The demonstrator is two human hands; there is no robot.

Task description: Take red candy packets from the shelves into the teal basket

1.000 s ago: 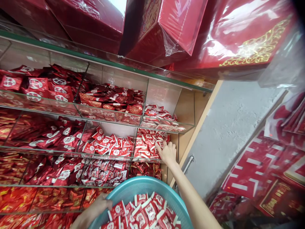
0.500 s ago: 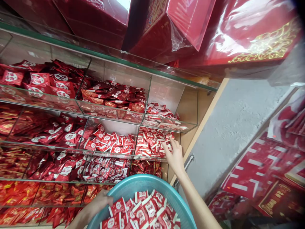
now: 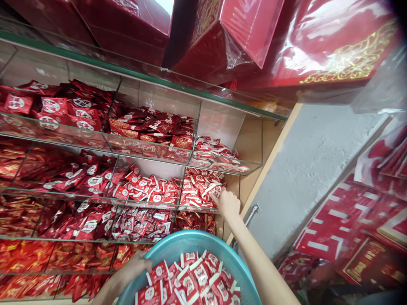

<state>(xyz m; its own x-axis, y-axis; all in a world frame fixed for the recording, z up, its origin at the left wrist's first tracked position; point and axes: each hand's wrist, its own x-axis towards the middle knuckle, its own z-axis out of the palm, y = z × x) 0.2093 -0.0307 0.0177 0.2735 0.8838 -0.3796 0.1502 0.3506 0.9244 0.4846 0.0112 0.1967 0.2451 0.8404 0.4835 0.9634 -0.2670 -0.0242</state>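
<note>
My left hand [image 3: 138,267] is closed over the left rim of a teal plastic basket [image 3: 178,238]. Inside it lies a heap of small red-and-white packets [image 3: 190,279]. At the front of a glass shelf compartment, my right hand [image 3: 228,204] has its fingers curled in among similar red-and-white packets [image 3: 199,188]. Those fingertips are partly hidden, and I cannot make out whether a packet is between them. The basket sits just below and in front of this compartment.
Glass dividers split the shelves [image 3: 149,203] into compartments of red packets [image 3: 92,182]. Large red boxes [image 3: 235,38] in clear wrap stand on the green-edged glass shelf [image 3: 178,87] above. A grey wall [image 3: 295,169] and hanging red goods [image 3: 337,220] are to the right.
My right hand has gone from spread fingers over the packets to curled fingers, slightly lower and to the left. My left hand and the basket have hardly moved.
</note>
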